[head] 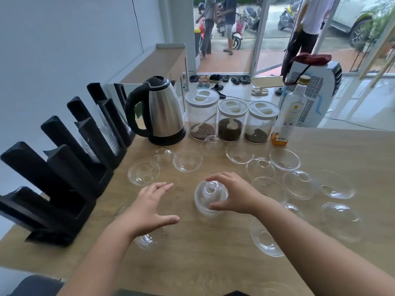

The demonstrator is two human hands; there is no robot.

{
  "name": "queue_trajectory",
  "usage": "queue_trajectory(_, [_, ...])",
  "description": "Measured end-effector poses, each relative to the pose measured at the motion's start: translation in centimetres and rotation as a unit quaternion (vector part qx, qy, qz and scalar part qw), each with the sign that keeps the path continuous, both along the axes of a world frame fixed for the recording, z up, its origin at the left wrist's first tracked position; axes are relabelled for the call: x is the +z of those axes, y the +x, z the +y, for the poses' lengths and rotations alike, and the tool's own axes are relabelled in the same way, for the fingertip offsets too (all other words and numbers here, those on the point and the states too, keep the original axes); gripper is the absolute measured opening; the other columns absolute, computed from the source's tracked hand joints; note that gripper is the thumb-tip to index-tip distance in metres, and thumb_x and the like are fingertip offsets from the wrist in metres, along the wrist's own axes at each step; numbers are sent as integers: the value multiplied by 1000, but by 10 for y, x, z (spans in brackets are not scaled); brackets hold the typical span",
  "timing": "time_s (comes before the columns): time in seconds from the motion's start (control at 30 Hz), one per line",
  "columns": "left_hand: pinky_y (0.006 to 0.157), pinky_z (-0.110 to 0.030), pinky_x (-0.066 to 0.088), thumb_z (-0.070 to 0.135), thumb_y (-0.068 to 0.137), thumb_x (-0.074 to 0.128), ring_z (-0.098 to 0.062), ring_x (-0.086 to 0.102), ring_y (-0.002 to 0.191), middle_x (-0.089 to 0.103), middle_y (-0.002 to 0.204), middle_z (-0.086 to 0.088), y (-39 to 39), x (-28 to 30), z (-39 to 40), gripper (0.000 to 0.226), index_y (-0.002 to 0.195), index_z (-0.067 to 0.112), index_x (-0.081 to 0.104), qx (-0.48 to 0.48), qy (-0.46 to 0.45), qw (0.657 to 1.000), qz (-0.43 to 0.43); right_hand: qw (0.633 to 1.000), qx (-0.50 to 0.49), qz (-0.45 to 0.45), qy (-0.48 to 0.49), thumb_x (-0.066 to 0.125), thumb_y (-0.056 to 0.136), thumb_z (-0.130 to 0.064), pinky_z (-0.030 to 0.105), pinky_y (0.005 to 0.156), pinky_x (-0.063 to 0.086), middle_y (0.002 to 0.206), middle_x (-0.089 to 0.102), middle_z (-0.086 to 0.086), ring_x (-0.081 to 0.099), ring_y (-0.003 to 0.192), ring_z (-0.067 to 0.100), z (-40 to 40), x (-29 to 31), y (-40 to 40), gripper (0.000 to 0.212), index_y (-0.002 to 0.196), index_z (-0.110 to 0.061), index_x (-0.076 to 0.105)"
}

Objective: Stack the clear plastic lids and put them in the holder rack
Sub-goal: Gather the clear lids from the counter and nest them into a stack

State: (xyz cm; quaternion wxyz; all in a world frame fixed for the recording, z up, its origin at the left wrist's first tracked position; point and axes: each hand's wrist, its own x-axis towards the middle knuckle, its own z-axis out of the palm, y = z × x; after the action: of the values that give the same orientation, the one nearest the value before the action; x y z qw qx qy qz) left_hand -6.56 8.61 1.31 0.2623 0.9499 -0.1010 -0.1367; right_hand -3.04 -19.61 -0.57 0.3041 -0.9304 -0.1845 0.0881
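Several clear dome lids lie scattered over the wooden table [213, 263]. My right hand [233, 194] grips a small stack of nested lids [208, 198] near the table's middle, fingers over its top and thumb at its near side. My left hand [149, 207] hovers open to the left of the stack, fingers spread, holding nothing. A single lid [143, 172] lies just beyond that hand, and another lid [147, 239] shows under the wrist. The black holder rack [64, 189] stands along the table's left edge, with some clear lids in its farther slots.
A steel kettle [162, 116], three lidded jars [232, 120] and a bottle [288, 116] stand at the back of the table. Loose lids [299, 184] crowd the right side. People stand outside the glass door beyond.
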Motion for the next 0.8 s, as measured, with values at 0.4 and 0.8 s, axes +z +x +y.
queue_trajectory(0.4, [120,-47,-3,70,49,80,-20,-15,150,4,164,11,-33,-8,15,128,150,52,3,-25,176,983,47,1000,-7,19,-1,81,69,-43,22,101,29,129,50,-12,38,124,8,-1,-15,4,72,134,-43,50])
queue_trajectory(0.8, [104,-30,38,66,55,75,-6,21,125,33,134,27,-16,1,-12,102,141,49,24,-20,9,999,-48,997,-44,38,42,82,67,-48,30,109,34,133,49,-16,41,126,6,-5,-20,-5,74,134,-47,48])
